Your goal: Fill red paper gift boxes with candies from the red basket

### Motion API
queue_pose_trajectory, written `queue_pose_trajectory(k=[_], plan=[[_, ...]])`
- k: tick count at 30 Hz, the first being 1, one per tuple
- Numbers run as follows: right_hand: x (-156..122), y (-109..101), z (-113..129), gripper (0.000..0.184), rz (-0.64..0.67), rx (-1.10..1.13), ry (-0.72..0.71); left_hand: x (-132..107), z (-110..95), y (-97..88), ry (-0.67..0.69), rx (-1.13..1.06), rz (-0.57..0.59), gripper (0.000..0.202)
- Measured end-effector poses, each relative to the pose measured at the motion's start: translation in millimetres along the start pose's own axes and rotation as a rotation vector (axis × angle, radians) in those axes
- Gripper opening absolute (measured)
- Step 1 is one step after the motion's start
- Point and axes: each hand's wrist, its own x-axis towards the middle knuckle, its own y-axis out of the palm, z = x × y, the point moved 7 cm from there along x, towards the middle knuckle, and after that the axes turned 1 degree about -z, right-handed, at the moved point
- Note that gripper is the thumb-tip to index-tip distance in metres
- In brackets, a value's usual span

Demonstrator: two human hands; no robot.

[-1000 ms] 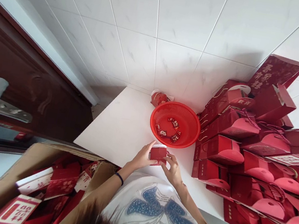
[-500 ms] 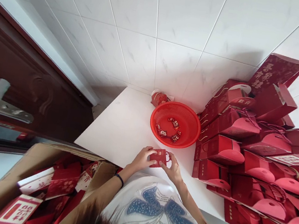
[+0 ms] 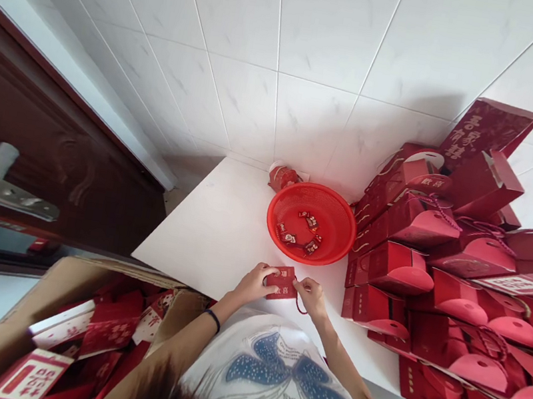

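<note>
Box (image 3: 288, 282) over the white table (image 3: 206, 224), near the red basket (image 3: 338, 234), was clasped in the left hand (image 3: 252, 284); the right hand (image 3: 311, 295) touched its end beside a cord (image 3: 298, 307), its exact hold unclear.

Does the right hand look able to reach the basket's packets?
Probably yes: the packets lie in the open red basket just beyond the right hand, though its fingers are busy at the red box.

You have two hands (image 3: 252, 283) at one small red box (image 3: 286, 285) below centre, one wristband (image 3: 213, 319), one red basket (image 3: 339, 234) near centre, one carton (image 3: 19, 309) lower left, and many stacked boxes (image 3: 400, 268) at right (too overlapped to number).
</note>
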Motion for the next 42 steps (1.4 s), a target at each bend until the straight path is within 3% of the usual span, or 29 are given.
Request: queue_pose_trajectory(k=[5, 10, 16, 19, 24, 28, 32, 34, 38, 42], plan=[[-5.1, 3.0, 14.2, 0.046, 0.082, 0.152, 0.071, 4.4, -0.3, 0.3, -0.002, -0.023, -0.028, 0.045], [-21.1, -2.2, 52.3, 0.041, 0.166, 0.431, 0.04, 1.8, -5.6, -0.9, -0.023, 0.006, -0.018, 0.043], [-32.7, -18.2, 81.7, 0.04, 0.128, 0.275, -0.096, -0.3, -14.7, -5.5, -0.11, 0.1, -0.023, 0.04], [-36.5, -20.5, 86.6, 0.042, 0.148, 0.251, -0.134, -2.3, -32.0, -20.3, -0.082, -0.044, 0.017, 0.04], [-40.2, -29.0, 98.8, 0.045, 0.144, 0.254, -0.187, -17.9, -60.5, -66.4, -0.204, -0.584, 0.091, 0.049], [-39.5, -33.5, 111.0, 0.045, 0.14, 0.22, -0.224, -30.5, -77.6, -93.0, -0.181, -0.68, 0.066, 0.052], [-37.7, -27.0, 117.0, 0.04, 0.178, 0.174, -0.259, -31.9, -82.1, -80.1, -0.124, -0.618, 0.127, 0.042], [-34.8, -19.5, 113.1, 0.032, 0.199, 0.099, -0.276, -26.1, -78.7, -70.3, -0.083, -0.525, 0.081, 0.032], [-25.5, -0.3, 89.8, 0.017, 0.2, -0.255, -0.297, -11.2, -64.9, -46.9, -0.043, -0.277, -0.034, 0.021], [-23.3, 19.2, 65.4, 0.027, 0.236, -0.602, -0.323, -4.1, -58.2, -17.9, 0.003, -0.07, 0.047, 0.028]])
